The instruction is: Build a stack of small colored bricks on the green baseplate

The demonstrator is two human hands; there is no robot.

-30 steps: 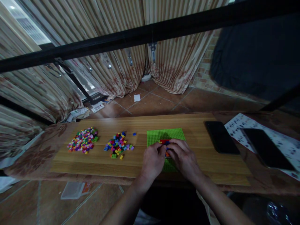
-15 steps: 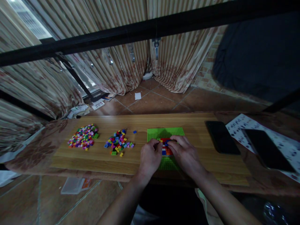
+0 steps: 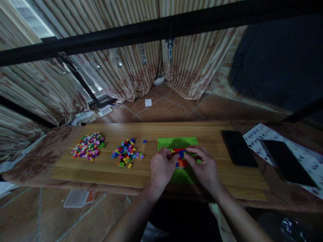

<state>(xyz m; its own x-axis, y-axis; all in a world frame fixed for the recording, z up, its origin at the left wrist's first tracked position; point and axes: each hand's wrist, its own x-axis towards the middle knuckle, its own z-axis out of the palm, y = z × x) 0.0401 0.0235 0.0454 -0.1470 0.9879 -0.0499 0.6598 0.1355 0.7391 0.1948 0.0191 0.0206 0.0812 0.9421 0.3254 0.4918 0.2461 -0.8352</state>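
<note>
A green studded baseplate (image 3: 178, 142) lies in front of me on the wooden board. On its middle sits a toy brick build (image 3: 181, 162) with red, blue and orange parts, partly covered by my fingers. My left hand (image 3: 162, 168) is curled at the build's left side, its thumb against a blue brick (image 3: 182, 154). From the right, my right hand (image 3: 205, 167) reaches over the build with thumb and forefinger apart, the thumb tip close to the blue brick. Small yellow pieces show by the fingertips.
Left of the plate lie a mixed brick pile (image 3: 127, 151), a single blue brick (image 3: 144, 141) and a larger pile of small bricks (image 3: 88, 145). At right are a black phone (image 3: 238, 148), a printed sheet (image 3: 261, 132) and a dark tablet (image 3: 287, 161). A black bar (image 3: 161, 28) crosses above.
The fingers of my right hand have spread from a pinch around the blue brick, which now shows on the build. My left thumb has moved right, towards that brick.
</note>
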